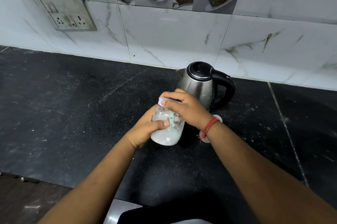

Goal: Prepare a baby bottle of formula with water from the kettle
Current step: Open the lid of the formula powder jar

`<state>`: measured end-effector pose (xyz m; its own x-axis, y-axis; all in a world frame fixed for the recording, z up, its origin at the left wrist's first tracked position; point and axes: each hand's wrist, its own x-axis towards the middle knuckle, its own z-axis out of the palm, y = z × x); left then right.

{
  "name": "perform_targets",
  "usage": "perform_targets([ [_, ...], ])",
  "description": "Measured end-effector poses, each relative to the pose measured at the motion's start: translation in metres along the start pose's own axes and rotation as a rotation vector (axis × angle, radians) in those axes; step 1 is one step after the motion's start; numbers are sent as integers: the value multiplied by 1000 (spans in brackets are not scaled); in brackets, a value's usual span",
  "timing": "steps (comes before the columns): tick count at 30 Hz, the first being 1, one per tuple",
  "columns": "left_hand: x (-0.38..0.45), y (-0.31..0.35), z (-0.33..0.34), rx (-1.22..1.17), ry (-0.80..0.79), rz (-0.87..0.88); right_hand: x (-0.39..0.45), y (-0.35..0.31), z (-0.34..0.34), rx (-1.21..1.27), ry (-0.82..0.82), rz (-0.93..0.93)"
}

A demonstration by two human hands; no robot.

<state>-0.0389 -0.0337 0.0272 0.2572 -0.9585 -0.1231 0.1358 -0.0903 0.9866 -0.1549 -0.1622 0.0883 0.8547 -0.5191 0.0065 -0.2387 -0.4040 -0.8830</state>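
A clear plastic baby bottle [168, 132] with whitish milky contents stands on the black countertop [73, 114] in the middle of the view. My left hand [145, 128] grips its body from the left. My right hand [184, 108] is curled over its top, gripping the pale cap ring [161, 100]; the teat is hidden under the palm. Just behind the hands stands a steel kettle [198, 85] with a black lid and a black handle pointing right, lid closed.
A small pale round object [218, 118] lies on the counter under my right wrist, mostly hidden. The tiled wall [182, 37] runs along the back, with a socket plate [65, 12] at upper left. The counter's front edge is at lower left.
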Motion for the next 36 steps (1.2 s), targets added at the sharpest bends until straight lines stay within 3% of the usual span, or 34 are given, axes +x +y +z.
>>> perform_targets([
  [2, -9, 6, 5, -144, -63, -29, 1, -4, -7, 152, -134, -56],
  [5, -17, 11, 7, -312, -110, -74, 6, -9, -18, 166, -287, -98],
  [8, -16, 18, 1, -208, -81, -53, 12, -13, -34, 194, -431, -70],
  [10, -15, 22, -7, -49, -27, -46, 16, -14, -41, 108, -392, -45],
  [13, -13, 19, -15, 124, 58, -44, 21, -18, -39, -235, -189, -38],
  [17, -11, 17, -17, 240, 91, -38, 20, -25, -28, -545, -271, 4],
  [19, -11, 18, -18, 259, 82, -41, 19, -23, -25, -525, -284, -19],
  [24, -13, 18, -19, 201, 66, -42, 13, -18, -35, -202, -454, -59],
  [26, -13, 20, -18, 198, 70, -38, 13, -17, -38, -121, -410, -68],
  [29, -11, 23, -17, 207, 74, -37, 14, -19, -36, -205, -261, -27],
  [33, -8, 27, -15, 236, 75, -34, 13, -25, -31, -441, -240, -16],
  [36, -10, 27, -16, 228, 60, -38, 11, -23, -29, -337, -247, 13],
])
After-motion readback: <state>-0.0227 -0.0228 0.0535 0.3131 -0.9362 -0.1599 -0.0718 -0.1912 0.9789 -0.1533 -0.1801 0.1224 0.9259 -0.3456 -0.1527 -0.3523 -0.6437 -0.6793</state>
